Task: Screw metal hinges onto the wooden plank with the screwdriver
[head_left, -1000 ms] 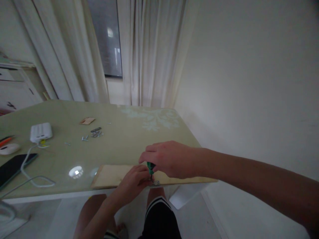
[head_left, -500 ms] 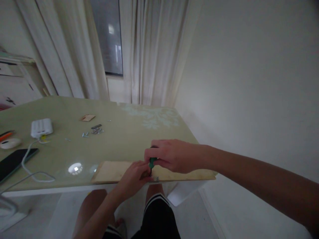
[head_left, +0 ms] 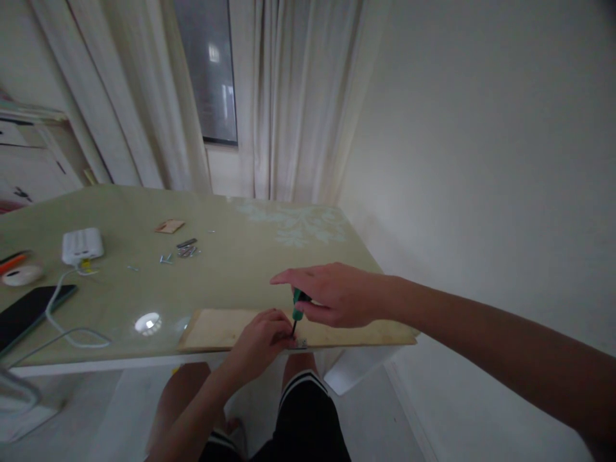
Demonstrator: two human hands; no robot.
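A pale wooden board (head_left: 216, 327) lies along the table's front edge. My right hand (head_left: 332, 295) grips a green-handled screwdriver (head_left: 298, 308), index finger stretched out to the left above the handle. The shaft points down at the board's front edge, beside my left fingertips. My left hand (head_left: 262, 337) rests on the board, its fingers pinched at a small metal piece (head_left: 302, 343), possibly a hinge, on that edge. What exactly sits between the left fingertips is hidden.
On the green tabletop (head_left: 231, 269) lie several screws (head_left: 166, 259), a pile of metal hardware (head_left: 187, 249) and a small wooden piece (head_left: 169, 226). To the left are a white charger (head_left: 83, 245) with a cable, a phone (head_left: 33, 314) and a white rounded object (head_left: 22, 276). A wall rises at right.
My right hand has loosened its curl around the screwdriver, the index finger now extended and more of the green handle showing. My left hand stays nearly in place.
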